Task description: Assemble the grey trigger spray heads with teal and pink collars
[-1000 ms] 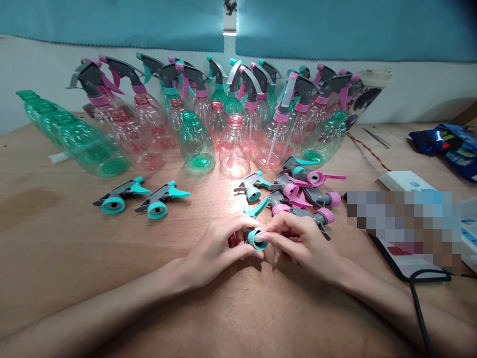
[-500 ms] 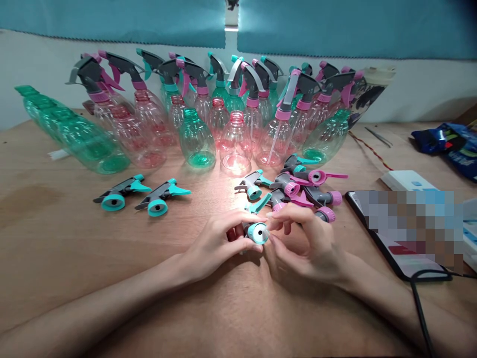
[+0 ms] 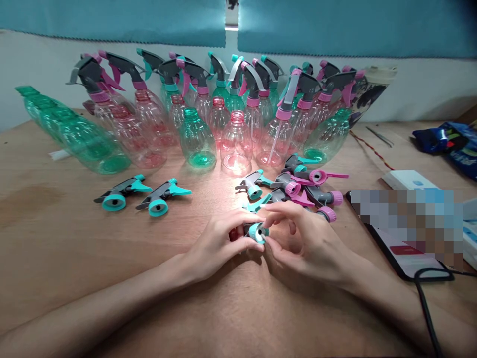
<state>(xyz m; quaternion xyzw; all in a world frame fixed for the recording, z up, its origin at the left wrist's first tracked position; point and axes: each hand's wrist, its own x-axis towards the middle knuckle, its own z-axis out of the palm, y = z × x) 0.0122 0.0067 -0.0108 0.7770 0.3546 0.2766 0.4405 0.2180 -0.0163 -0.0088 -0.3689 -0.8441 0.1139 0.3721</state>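
Observation:
My left hand (image 3: 219, 238) is closed around a grey trigger spray head (image 3: 257, 231), its teal collar facing up toward me with a dark hole in the white middle. At the collar's right side, my right hand (image 3: 298, 238) has its thumb and fingertips bent in a pinch. A small whitish piece (image 3: 264, 237) shows at the thumb tip, by the collar opening; its shape is partly hidden. Just beyond the hands lies a pile of loose spray heads with pink collars (image 3: 292, 188) and teal collars (image 3: 255, 192). Two more teal-collared spray heads (image 3: 158, 207) lie to the left.
Behind stand several pink bottles (image 3: 236, 144) and green bottles (image 3: 197, 144), many with spray heads fitted. A phone (image 3: 395, 243) with a black cable (image 3: 423, 308) lies at the right, near a white box (image 3: 410, 180) and a blue packet (image 3: 447, 141).
My right fingertips have moved slightly left, closer against the collar, and the whitish piece is now nearer its opening. The spray head has turned a little in my left hand.

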